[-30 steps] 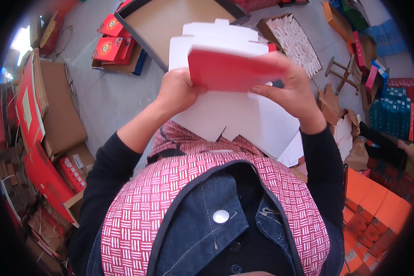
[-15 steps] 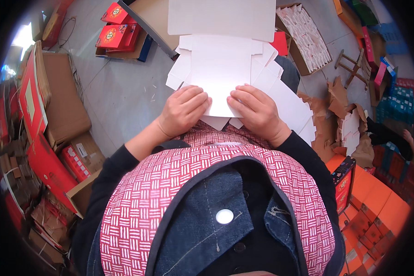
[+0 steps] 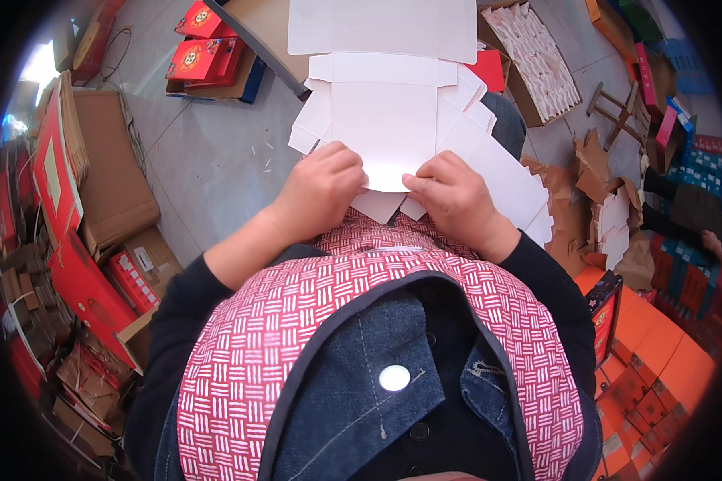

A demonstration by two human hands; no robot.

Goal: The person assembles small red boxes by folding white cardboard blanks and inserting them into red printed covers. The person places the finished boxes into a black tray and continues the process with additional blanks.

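Observation:
A white unfolded cardboard box blank (image 3: pixel 383 112) lies in front of me, its wide panel reaching the top edge of the view. My left hand (image 3: pixel 322 186) grips the left corner of its near edge, fingers curled. At the right corner, my right hand (image 3: pixel 451 199) pinches the same edge between thumb and fingers. Between my hands the near flap bends in a curve. Beneath it, more white blanks (image 3: pixel 501 180) are fanned out over my lap, spreading mostly to the right.
Red printed boxes (image 3: pixel 200 60) sit in a tray at upper left. Brown cardboard (image 3: pixel 112 168) stands at left. A carton of white packets (image 3: pixel 532 60) and a wooden stool (image 3: pixel 618 116) are at upper right; orange boxes (image 3: pixel 658 337) at lower right. Another person's hand (image 3: pixel 711 243) shows at far right.
Both my hands and the blank's near edge have shifted slightly away from me. My right fingers now pinch the edge more tightly. The other person's arm at far right has moved.

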